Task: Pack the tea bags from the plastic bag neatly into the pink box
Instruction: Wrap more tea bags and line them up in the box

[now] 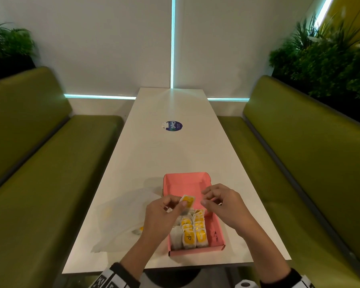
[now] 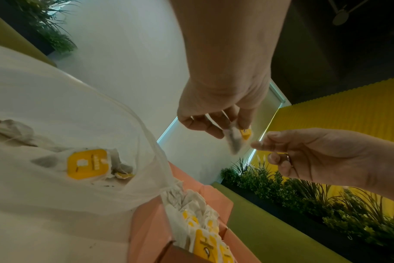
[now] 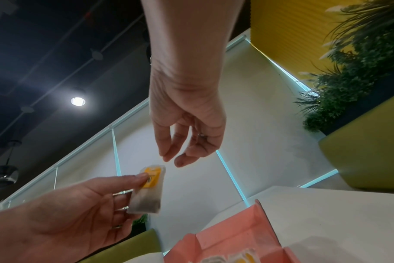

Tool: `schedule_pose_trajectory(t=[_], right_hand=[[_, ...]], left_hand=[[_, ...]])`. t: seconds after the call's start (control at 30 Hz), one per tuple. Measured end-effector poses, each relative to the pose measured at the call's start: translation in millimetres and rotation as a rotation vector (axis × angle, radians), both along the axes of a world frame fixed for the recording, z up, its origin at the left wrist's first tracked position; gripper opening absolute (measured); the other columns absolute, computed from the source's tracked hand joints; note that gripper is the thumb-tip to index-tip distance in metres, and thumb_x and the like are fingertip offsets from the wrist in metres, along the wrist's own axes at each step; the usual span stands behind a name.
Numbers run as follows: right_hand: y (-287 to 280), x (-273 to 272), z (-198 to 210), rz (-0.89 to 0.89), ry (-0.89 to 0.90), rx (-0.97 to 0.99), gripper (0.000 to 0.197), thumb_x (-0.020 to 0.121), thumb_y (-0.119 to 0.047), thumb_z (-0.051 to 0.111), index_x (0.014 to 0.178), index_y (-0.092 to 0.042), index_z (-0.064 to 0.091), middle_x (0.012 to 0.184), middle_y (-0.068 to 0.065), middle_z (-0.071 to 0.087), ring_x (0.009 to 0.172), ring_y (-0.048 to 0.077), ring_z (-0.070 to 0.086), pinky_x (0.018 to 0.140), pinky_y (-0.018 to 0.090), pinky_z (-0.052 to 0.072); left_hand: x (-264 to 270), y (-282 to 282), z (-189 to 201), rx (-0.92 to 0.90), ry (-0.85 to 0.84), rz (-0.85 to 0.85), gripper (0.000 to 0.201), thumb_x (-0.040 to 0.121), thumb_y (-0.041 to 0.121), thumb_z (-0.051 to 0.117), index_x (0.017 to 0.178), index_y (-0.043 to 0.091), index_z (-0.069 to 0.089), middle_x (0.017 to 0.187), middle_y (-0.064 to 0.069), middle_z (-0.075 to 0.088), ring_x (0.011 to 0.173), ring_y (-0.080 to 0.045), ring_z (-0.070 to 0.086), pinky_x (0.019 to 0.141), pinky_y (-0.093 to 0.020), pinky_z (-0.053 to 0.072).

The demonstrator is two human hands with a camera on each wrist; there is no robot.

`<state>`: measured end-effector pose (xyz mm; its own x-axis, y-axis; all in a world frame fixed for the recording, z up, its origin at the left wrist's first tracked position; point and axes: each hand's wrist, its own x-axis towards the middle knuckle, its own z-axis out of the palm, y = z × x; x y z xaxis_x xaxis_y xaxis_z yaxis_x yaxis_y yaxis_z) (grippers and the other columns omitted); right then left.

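Observation:
The pink box point(image 1: 184, 181) lies open on the white table, its near half filled with rows of yellow-tagged tea bags point(image 1: 193, 231). Over the box my left hand point(image 1: 180, 202) pinches one tea bag point(image 1: 188, 201) between thumb and fingers; the bag point(image 3: 148, 190) hangs flat with its tag uppermost. My right hand point(image 1: 206, 197) hovers just right of it, fingers loosely curled and holding nothing; its fingertips point(image 3: 167, 158) sit a little above the bag's top edge. Left of the box lies the clear plastic bag point(image 1: 121, 217), with a tea bag point(image 2: 85, 163) still showing inside it.
A round blue sticker point(image 1: 174, 126) marks the table point(image 1: 175, 154) farther out. Green padded benches point(image 1: 50, 163) run along both long sides, with plants point(image 1: 324, 55) behind them. The table's near edge is just below the box.

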<state>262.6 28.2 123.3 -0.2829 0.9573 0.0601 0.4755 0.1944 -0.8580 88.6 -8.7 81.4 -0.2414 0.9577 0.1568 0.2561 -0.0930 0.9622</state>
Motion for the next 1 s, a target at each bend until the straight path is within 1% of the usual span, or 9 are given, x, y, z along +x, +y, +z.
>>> schedule_pose_trajectory(t=[0.1, 0.23, 0.3, 0.5, 0.53, 0.63, 0.7, 0.87, 1.0], right_hand=[[-2.0, 3.5, 3.5, 0.032, 0.047, -0.018, 0.027, 0.081, -0.006, 0.069, 0.063, -0.025, 0.061, 0.1, -0.009, 0.062, 0.065, -0.009, 0.054, 0.064, 0.009, 0.043], [-3.7, 3.7, 2.9, 0.05, -0.008, 0.029, 0.036, 0.076, -0.009, 0.074, 0.09, -0.038, 0.057, 0.111, -0.016, 0.055, 0.07, 0.001, 0.058, 0.062, 0.011, 0.042], [-4.9, -2.1, 0.5, 0.061, -0.014, 0.069, 0.037, 0.073, -0.014, 0.078, 0.094, -0.039, 0.059, 0.114, -0.016, 0.052, 0.072, 0.001, 0.059, 0.062, 0.008, 0.042], [-6.8, -17.0, -10.4, -0.009, 0.073, 0.262, 0.018, 0.073, -0.005, 0.077, 0.079, -0.022, 0.071, 0.108, -0.017, 0.053, 0.077, -0.006, 0.058, 0.064, 0.005, 0.042], [-6.3, -17.3, -11.4, -0.01, 0.064, 0.281, 0.014, 0.074, -0.005, 0.076, 0.079, -0.017, 0.073, 0.106, -0.018, 0.054, 0.078, -0.007, 0.058, 0.065, 0.004, 0.041], [-2.9, -14.9, -13.2, 0.0, -0.019, 0.34, 0.005, 0.078, -0.008, 0.073, 0.082, -0.011, 0.076, 0.104, -0.021, 0.053, 0.078, -0.008, 0.056, 0.066, 0.003, 0.04], [-1.3, -12.6, -12.6, 0.016, -0.062, 0.345, 0.004, 0.08, -0.01, 0.071, 0.082, -0.011, 0.075, 0.105, -0.02, 0.052, 0.076, -0.006, 0.057, 0.067, 0.003, 0.04], [0.2, -6.5, -5.2, 0.068, -0.258, 0.26, 0.01, 0.087, -0.02, 0.064, 0.083, -0.013, 0.07, 0.112, -0.019, 0.047, 0.072, 0.001, 0.055, 0.07, 0.009, 0.038], [-1.6, -1.4, 7.3, 0.249, -0.223, 0.092, 0.024, 0.086, -0.016, 0.065, 0.067, -0.028, 0.058, 0.116, -0.013, 0.05, 0.082, 0.004, 0.058, 0.07, 0.006, 0.04]], left_hand=[[-3.1, 1.9, -2.7, 0.035, -0.043, 0.027, 0.009, 0.078, 0.014, 0.074, 0.073, 0.021, 0.072, 0.076, 0.009, 0.071, 0.068, -0.003, 0.061, 0.062, -0.009, 0.041], [-2.9, 3.4, -2.6, 0.002, -0.095, 0.014, 0.004, 0.079, 0.016, 0.073, 0.077, 0.02, 0.072, 0.072, 0.005, 0.069, 0.064, 0.001, 0.056, 0.061, -0.009, 0.041], [-1.5, 2.4, -0.4, -0.003, -0.145, -0.02, 0.006, 0.079, 0.015, 0.073, 0.078, 0.021, 0.073, 0.071, 0.004, 0.07, 0.064, -0.001, 0.056, 0.062, -0.011, 0.042], [1.6, -1.6, 3.5, -0.028, -0.21, -0.096, 0.007, 0.079, 0.016, 0.072, 0.076, 0.021, 0.075, 0.075, -0.002, 0.071, 0.073, -0.019, 0.063, 0.071, -0.029, 0.049], [1.1, -1.5, 4.1, -0.012, -0.197, -0.09, 0.007, 0.079, 0.015, 0.073, 0.074, 0.021, 0.074, 0.076, -0.001, 0.071, 0.076, -0.018, 0.065, 0.074, -0.028, 0.048], [0.6, -2.0, 7.8, 0.012, -0.115, -0.032, 0.015, 0.075, 0.01, 0.075, 0.065, 0.02, 0.071, 0.084, 0.006, 0.066, 0.078, 0.0, 0.059, 0.069, -0.003, 0.038], [0.6, -1.9, 8.7, 0.015, -0.098, -0.007, 0.016, 0.073, 0.008, 0.076, 0.063, 0.02, 0.069, 0.087, 0.008, 0.064, 0.082, 0.001, 0.058, 0.069, 0.0, 0.037], [-0.1, 0.3, 2.5, 0.028, -0.05, 0.054, 0.017, 0.069, 0.014, 0.08, 0.061, 0.024, 0.07, 0.088, 0.01, 0.064, 0.092, -0.008, 0.059, 0.08, -0.016, 0.042], [-2.2, 1.8, -1.8, 0.046, -0.002, 0.067, 0.008, 0.072, 0.02, 0.078, 0.067, 0.022, 0.073, 0.08, 0.014, 0.066, 0.091, -0.013, 0.059, 0.084, -0.028, 0.043]])
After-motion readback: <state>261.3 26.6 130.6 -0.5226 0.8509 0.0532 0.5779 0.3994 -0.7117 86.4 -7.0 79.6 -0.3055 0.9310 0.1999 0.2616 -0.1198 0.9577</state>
